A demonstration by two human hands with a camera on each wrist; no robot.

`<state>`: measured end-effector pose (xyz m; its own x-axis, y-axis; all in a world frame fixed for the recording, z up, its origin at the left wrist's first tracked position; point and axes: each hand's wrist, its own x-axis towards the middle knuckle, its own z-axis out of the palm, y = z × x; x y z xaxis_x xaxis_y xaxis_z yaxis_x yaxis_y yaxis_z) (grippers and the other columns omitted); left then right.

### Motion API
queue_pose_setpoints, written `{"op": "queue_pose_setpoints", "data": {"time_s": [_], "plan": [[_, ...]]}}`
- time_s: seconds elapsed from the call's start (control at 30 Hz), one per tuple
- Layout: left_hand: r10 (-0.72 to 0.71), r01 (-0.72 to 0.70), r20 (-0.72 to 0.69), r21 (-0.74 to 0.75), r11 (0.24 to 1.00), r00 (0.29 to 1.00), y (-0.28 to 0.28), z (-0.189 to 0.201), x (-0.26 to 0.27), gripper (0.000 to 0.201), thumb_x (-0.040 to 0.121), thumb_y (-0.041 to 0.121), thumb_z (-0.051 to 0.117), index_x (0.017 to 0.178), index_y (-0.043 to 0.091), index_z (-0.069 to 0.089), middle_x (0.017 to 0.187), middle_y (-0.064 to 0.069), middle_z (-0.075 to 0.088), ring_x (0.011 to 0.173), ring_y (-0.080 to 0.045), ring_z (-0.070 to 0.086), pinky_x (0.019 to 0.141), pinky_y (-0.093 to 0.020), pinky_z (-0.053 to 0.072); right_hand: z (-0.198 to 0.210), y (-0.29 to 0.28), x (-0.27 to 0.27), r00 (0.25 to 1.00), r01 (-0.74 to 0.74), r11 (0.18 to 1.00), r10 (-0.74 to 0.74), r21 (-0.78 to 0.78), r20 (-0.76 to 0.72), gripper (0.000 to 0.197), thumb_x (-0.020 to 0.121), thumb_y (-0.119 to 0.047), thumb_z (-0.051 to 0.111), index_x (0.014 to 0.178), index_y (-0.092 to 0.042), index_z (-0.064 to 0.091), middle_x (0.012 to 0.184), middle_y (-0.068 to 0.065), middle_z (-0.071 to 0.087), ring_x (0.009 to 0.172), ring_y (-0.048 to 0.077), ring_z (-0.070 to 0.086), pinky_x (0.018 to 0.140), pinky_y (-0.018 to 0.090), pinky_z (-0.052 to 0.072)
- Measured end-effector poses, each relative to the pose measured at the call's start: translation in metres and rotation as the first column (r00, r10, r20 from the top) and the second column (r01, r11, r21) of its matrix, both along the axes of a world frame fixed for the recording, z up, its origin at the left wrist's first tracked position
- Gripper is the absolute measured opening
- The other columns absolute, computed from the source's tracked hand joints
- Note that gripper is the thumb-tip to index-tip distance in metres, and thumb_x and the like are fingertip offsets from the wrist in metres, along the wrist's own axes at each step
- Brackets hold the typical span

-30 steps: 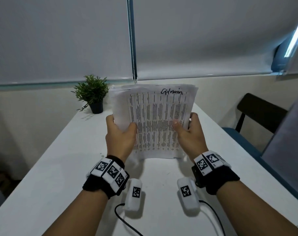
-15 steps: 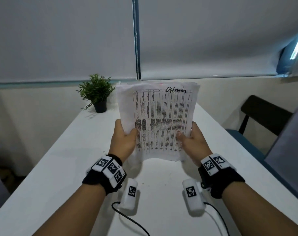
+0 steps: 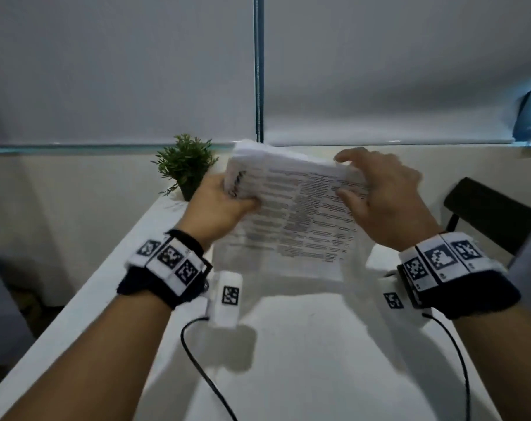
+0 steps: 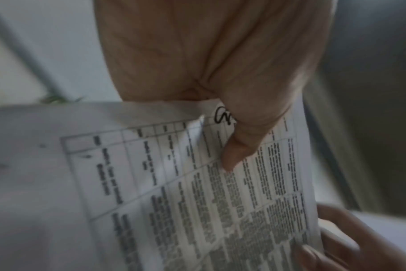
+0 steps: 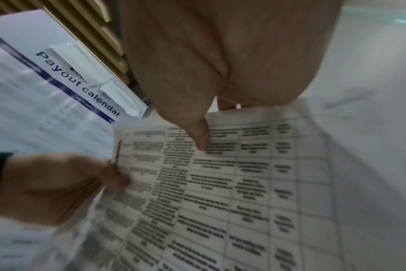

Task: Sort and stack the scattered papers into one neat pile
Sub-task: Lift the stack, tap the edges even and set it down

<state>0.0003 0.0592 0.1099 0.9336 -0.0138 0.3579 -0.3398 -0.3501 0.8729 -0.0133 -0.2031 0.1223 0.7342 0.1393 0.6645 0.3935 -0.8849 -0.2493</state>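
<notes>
A stack of papers (image 3: 297,214) is held in the air above the white table (image 3: 288,360), turned sideways and tilted back. Its top sheet is a printed table (image 5: 243,183) with a handwritten word at the left end (image 4: 220,115). My left hand (image 3: 224,202) grips the stack's left edge, thumb (image 4: 234,146) on the front. My right hand (image 3: 376,189) pinches the upper right edge, thumb (image 5: 197,133) on the print and fingers behind. A "Payout calendar" sheet (image 5: 46,110) sticks out from behind the top sheet. The edges are uneven.
A small potted plant (image 3: 185,165) stands at the table's far left corner, close to my left hand. A dark chair (image 3: 486,214) sits off the table's right side. Black cables (image 3: 203,375) hang from both wrists over the near table. Closed blinds fill the wall behind.
The stack was upright with its handwritten heading at the top; it now lies sideways with the heading at the left. My right hand has shifted from the lower side up to the upper right edge.
</notes>
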Motion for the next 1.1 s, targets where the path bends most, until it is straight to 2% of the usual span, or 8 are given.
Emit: {"op": "queue_pose_setpoints", "data": {"time_s": [0.07,0.17,0.23,0.3,0.43,0.57,0.83,1.1], "plan": [[-0.038,0.026,-0.074,-0.157,0.987,0.997,0.008,-0.021,-0.005,0.035,0.085,-0.006,0.069,0.119,0.003,0.069,0.113,-0.006,0.076,0.105,-0.021,0.073,0.101,-0.049,0.053,-0.015,-0.014,-0.002,0.989,0.141,0.979,-0.132,0.147,-0.068,0.096,0.077,-0.039,0.087,0.155,-0.032,0.031,0.142,0.008,0.049,0.135,0.034,0.041,0.111,0.056,0.03],[-0.093,0.061,-0.103,-0.284,0.957,0.99,0.017,-0.04,-0.009,0.04,0.089,-0.012,0.061,0.127,-0.002,0.062,0.121,-0.01,0.073,0.111,-0.026,0.07,0.104,-0.052,0.05,-0.051,-0.022,-0.004,0.94,0.14,0.768,0.096,0.625,-0.329,0.125,0.069,-0.032,0.095,0.162,-0.034,0.011,0.162,0.008,0.033,0.14,0.025,0.044,0.115,0.054,0.038],[-0.129,0.106,-0.06,-0.296,0.949,0.99,0.02,-0.042,-0.01,0.042,0.089,-0.013,0.06,0.129,-0.003,0.06,0.125,-0.013,0.071,0.116,-0.03,0.068,0.104,-0.052,0.049,-0.069,-0.024,-0.003,0.9,0.057,0.516,0.344,0.855,-0.267,0.102,0.075,-0.009,0.089,0.157,-0.02,0.03,0.146,0.005,0.054,0.12,0.016,0.064,0.107,0.048,0.048],[-0.143,0.137,-0.003,-0.283,0.949,0.99,0.019,-0.036,-0.011,0.041,0.088,-0.013,0.061,0.128,-0.002,0.061,0.126,-0.014,0.07,0.116,-0.031,0.067,0.101,-0.05,0.051,-0.073,-0.024,0.003,0.88,-0.033,0.415,0.443,0.909,-0.171,0.059,0.079,0.003,0.081,0.133,-0.007,0.06,0.122,0.005,0.076,0.107,0.022,0.074,0.102,0.049,0.055],[0.03,-0.019,0.029,-0.312,0.95,0.999,0.015,-0.029,-0.01,0.038,0.085,-0.01,0.068,0.12,0.003,0.067,0.114,-0.007,0.076,0.105,-0.024,0.073,0.092,-0.043,0.058,-0.065,-0.022,0.006,0.9,-0.105,0.463,0.42,0.88,-0.114,0.03,0.091,0.006,0.069,0.114,-0.013,0.074,0.108,-0.001,0.081,0.104,0.022,0.077,0.091,0.037,0.061],[0.098,-0.117,-0.076,-0.315,0.942,0.992,0.014,-0.059,-0.012,0.032,0.081,-0.007,0.073,0.11,0.008,0.068,0.104,-0.008,0.078,0.099,-0.027,0.074,0.09,-0.048,0.058,-0.093,-0.023,0.003,0.908,0.017,0.581,0.332,0.814,-0.256,0.033,0.089,-0.002,0.073,0.117,-0.018,0.072,0.111,0.001,0.079,0.103,0.022,0.076,0.095,0.048,0.059],[0.171,-0.185,-0.08,-0.226,0.956,0.982,-0.004,-0.086,-0.006,0.035,0.09,0.0,0.06,0.122,0.013,0.064,0.111,0.005,0.074,0.101,-0.007,0.07,0.095,-0.038,0.056,-0.108,-0.014,-0.001,0.92,0.044,0.54,0.305,0.84,-0.245,0.032,0.096,-0.001,0.064,0.124,-0.018,0.068,0.116,-0.003,0.078,0.106,0.015,0.074,0.092,0.037,0.059],[0.172,-0.193,-0.115,-0.214,0.958,0.978,0.001,-0.096,0.002,0.035,0.089,0.004,0.057,0.12,0.018,0.067,0.113,0.004,0.075,0.105,-0.016,0.07,0.098,-0.043,0.055,-0.113,-0.014,0.001,0.906,0.056,0.54,0.326,0.84,-0.27,0.039,0.097,0.002,0.059,0.131,-0.016,0.064,0.121,-0.003,0.075,0.11,0.013,0.071,0.097,0.037,0.057]]}}
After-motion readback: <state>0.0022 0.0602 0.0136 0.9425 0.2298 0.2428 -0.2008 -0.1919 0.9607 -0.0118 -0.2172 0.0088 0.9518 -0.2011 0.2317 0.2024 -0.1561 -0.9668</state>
